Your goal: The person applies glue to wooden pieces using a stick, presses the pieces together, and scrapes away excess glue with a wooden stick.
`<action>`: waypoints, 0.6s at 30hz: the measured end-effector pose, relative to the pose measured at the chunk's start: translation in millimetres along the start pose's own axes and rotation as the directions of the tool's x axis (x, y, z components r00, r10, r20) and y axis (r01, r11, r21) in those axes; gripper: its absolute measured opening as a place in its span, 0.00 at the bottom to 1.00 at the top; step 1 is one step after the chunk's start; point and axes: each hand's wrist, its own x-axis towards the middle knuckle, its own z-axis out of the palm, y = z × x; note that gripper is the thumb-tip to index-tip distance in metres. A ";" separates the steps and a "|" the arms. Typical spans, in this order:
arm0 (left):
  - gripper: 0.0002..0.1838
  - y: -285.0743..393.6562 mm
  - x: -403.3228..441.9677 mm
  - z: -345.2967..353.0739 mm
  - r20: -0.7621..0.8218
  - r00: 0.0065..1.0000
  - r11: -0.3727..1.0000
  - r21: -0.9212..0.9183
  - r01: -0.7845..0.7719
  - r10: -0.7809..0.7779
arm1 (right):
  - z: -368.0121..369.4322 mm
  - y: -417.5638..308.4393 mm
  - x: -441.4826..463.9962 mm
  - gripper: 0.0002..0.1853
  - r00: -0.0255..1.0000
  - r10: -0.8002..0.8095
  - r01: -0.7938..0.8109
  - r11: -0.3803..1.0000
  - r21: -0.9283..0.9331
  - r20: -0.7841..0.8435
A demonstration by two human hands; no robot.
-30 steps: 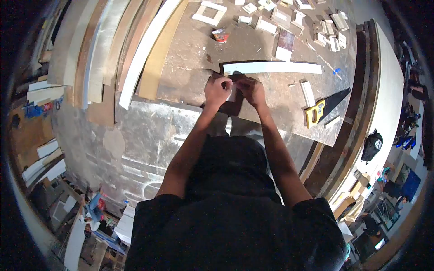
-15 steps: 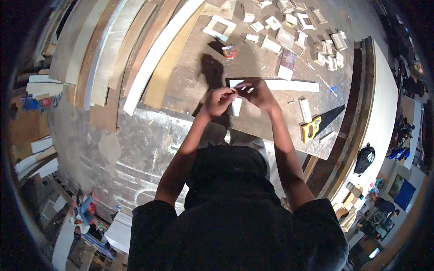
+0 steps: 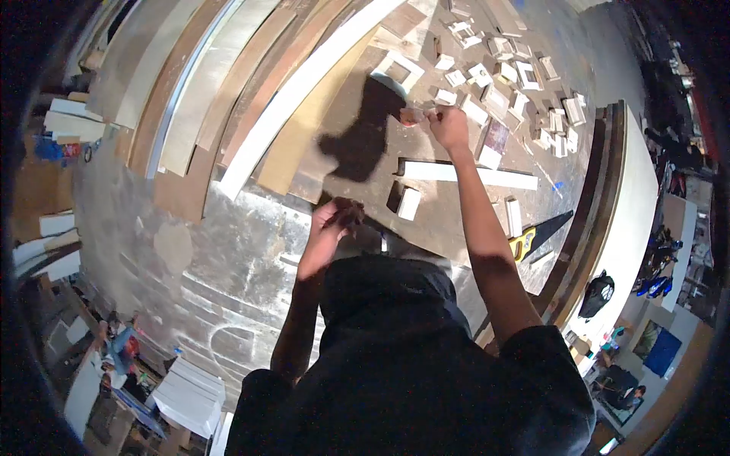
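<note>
Red shows right by our right hand, its fingers bunched beside the small cup at upper centre; whether they grip it, we can't tell. Our left hand, left of centre, curls its fingers in shadow, and we can't see if anything's inside. Mid-frame, a short white block sits on the tabletop, just below a long white strip. Further out, we've got a yellow-handled saw right of centre, wooden pieces scattered upper right, long boards sweeping upper left.
</note>
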 end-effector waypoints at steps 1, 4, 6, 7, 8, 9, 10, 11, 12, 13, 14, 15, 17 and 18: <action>0.07 -1.2 -1.0 -10.1 0.004 1.000 1.000 0.014 -0.002 0.002 | -5.6 -4.3 -2.6 0.14 0.997 0.065 -0.066 0.998 0.020 0.037; 0.10 -1.7 0.6 -26.4 0.004 0.999 0.996 0.069 -0.050 0.050 | -8.4 -5.3 -5.5 0.14 0.993 0.104 -0.108 0.990 0.089 0.046; 0.10 4.9 5.7 -27.2 0.008 0.999 0.999 0.036 -0.039 0.039 | -9.4 -1.4 -10.0 0.13 0.993 0.116 -0.118 0.981 0.151 0.021; 0.10 10.3 10.1 -23.5 -0.012 1.000 1.000 -0.001 0.007 -0.007 | -8.6 -1.4 -11.2 0.13 0.993 0.116 -0.117 0.983 0.145 0.014; 0.10 14.0 14.5 -20.1 -0.005 1.000 1.000 -0.002 0.003 -0.003 | -6.3 -2.6 -12.9 0.13 0.994 0.094 -0.083 0.976 0.201 -0.047; 0.10 18.7 18.7 -15.9 0.008 0.999 0.999 0.004 -0.034 0.034 | -5.7 -2.2 -13.5 0.13 0.991 0.074 -0.044 0.966 0.256 -0.108; 0.11 24.0 22.4 -12.0 0.019 0.997 0.997 0.009 -0.072 0.071 | -7.0 -0.8 -13.3 0.13 0.991 0.071 -0.040 0.966 0.255 -0.115; 0.10 29.4 25.6 -8.0 0.016 0.998 0.998 0.020 -0.065 0.065 | -8.1 0.0 -12.7 0.12 0.992 0.070 -0.044 0.971 0.235 -0.102; 0.10 34.8 25.7 -2.6 0.017 0.997 0.997 0.020 -0.073 0.073 | -10.7 -1.6 -11.0 0.11 0.994 0.068 -0.047 0.975 0.217 -0.090; 0.11 39.9 26.1 3.1 -0.014 0.997 0.997 0.006 -0.074 0.074 | -15.2 -2.0 -10.6 0.11 0.993 0.062 -0.040 0.975 0.217 -0.096; 0.11 44.9 26.5 8.9 -0.044 0.996 0.997 -0.009 -0.074 0.074 | -21.6 -1.0 -11.7 0.12 0.989 0.120 -0.090 0.953 0.290 -0.087; 0.11 50.6 25.1 15.3 -0.044 0.996 0.997 -0.009 -0.081 0.080 | -29.4 -2.4 -15.2 0.12 0.982 0.176 -0.139 0.922 0.360 -0.071; 0.13 58.8 21.8 25.8 -0.051 0.996 0.993 -0.090 -0.071 0.067 | -58.1 -16.6 -27.3 0.12 0.966 0.260 -0.201 0.780 0.593 -0.015; 0.13 56.2 23.0 27.4 -0.058 0.995 0.992 -0.093 -0.081 0.076 | -77.9 -29.8 -35.5 0.12 0.943 0.326 -0.258 0.576 0.776 0.071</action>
